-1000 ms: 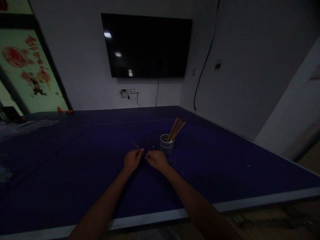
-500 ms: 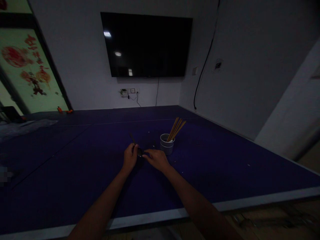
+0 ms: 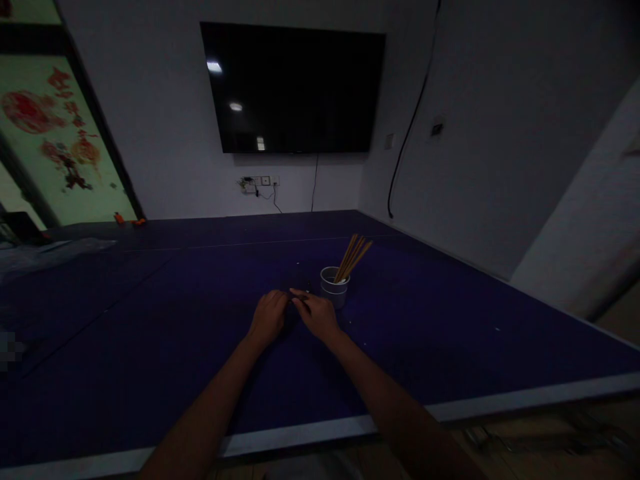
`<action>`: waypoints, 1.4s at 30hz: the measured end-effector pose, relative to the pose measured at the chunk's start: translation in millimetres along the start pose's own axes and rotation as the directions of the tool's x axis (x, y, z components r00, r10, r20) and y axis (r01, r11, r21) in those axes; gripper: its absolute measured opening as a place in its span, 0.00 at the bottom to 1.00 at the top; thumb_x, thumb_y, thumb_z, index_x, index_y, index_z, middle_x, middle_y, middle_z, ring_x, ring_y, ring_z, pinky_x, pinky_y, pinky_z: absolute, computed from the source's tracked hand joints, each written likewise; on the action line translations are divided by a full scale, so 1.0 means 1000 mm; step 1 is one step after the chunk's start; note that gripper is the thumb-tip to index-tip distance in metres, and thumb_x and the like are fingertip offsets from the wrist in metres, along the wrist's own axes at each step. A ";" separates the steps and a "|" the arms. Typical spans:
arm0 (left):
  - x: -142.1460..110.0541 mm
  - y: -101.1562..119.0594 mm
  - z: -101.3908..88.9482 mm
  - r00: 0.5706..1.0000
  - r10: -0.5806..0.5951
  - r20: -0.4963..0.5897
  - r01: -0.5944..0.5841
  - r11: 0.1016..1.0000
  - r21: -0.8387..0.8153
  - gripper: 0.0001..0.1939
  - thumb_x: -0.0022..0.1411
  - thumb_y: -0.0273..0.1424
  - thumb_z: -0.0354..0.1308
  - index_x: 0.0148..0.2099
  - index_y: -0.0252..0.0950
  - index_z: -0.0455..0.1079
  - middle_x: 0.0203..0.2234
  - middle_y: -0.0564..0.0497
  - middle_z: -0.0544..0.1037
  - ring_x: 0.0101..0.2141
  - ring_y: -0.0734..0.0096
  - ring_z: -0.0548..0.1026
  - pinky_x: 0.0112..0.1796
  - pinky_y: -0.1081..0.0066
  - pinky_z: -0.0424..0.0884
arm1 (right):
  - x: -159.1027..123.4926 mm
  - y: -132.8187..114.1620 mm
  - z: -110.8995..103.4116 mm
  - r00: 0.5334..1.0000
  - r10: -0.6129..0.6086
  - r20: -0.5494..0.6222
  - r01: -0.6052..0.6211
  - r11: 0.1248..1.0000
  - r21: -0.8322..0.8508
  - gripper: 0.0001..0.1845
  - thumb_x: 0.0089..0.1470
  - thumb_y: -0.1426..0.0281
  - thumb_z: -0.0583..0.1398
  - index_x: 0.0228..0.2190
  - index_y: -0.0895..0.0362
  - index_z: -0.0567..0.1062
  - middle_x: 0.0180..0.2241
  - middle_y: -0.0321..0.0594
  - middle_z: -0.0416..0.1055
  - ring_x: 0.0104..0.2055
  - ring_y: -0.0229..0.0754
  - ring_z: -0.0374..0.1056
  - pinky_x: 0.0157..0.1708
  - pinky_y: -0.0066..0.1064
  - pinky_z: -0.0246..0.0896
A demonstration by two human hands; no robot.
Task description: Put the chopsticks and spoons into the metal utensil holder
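Observation:
Over the dark blue table, my left hand [image 3: 270,317] is closed, knuckles up, its fingers curled round what looks like the dark spoon. Only a small dark bit of the spoon [image 3: 299,299] shows between my two hands; the bowl is hidden. My right hand [image 3: 319,317] pinches at that bit with thumb and forefinger, fingertips close to the left ones. Just beyond my right hand stands a grey cup [image 3: 333,293] with a pale rim. Several wooden chopsticks [image 3: 353,257] lean to the right in the cup.
The blue table [image 3: 440,333] has a pale front edge and small white specks. Clear plastic wrap [image 3: 55,253] lies at the far left, near an orange item [image 3: 139,223]. A television [image 3: 297,90] hangs on the wall behind, with sockets [image 3: 265,181] and cables below.
My left hand has turned over and moved slightly right, so the spoon's bowl and raised handle no longer show. My right hand has shifted slightly. The cup and chopsticks stay put.

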State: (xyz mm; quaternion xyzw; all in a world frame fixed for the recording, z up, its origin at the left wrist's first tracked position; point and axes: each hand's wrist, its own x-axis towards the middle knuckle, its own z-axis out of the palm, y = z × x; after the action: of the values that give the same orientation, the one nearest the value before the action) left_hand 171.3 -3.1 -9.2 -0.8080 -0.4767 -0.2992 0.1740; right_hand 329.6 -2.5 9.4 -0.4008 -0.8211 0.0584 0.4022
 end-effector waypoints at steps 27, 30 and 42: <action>-0.004 -0.012 0.006 0.987 -0.110 -0.114 0.103 0.993 -0.064 0.17 0.61 0.31 0.46 0.52 0.37 0.62 0.41 0.45 0.74 0.44 0.64 0.69 0.44 0.62 0.67 | 0.005 0.016 -0.038 0.668 0.384 -0.637 -0.410 0.905 0.115 0.26 0.60 0.62 0.38 0.38 0.59 0.71 0.41 0.47 0.71 0.43 0.42 0.67 0.41 0.29 0.57; -0.004 -0.012 0.006 0.987 -0.108 -0.121 0.101 0.993 -0.069 0.16 0.61 0.31 0.46 0.51 0.37 0.63 0.40 0.45 0.74 0.43 0.64 0.70 0.44 0.62 0.67 | 0.006 0.017 -0.041 0.657 0.420 -0.626 -0.448 0.886 0.124 0.25 0.60 0.61 0.39 0.38 0.59 0.71 0.39 0.46 0.72 0.41 0.42 0.67 0.38 0.29 0.56; -0.003 -0.010 0.005 0.988 -0.102 -0.119 0.093 0.993 -0.078 0.13 0.62 0.31 0.46 0.47 0.37 0.66 0.37 0.46 0.75 0.40 0.65 0.71 0.42 0.64 0.67 | 0.009 0.029 -0.036 0.699 0.460 -0.547 -0.567 0.823 -0.033 0.29 0.60 0.55 0.41 0.35 0.58 0.75 0.30 0.43 0.74 0.30 0.41 0.66 0.28 0.27 0.48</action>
State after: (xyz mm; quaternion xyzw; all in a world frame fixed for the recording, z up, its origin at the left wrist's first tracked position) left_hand 162.8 2.5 -15.2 -0.7695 -0.4931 -0.3733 0.1589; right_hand 369.6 14.9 27.3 -0.6531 -0.5381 -0.0234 0.5323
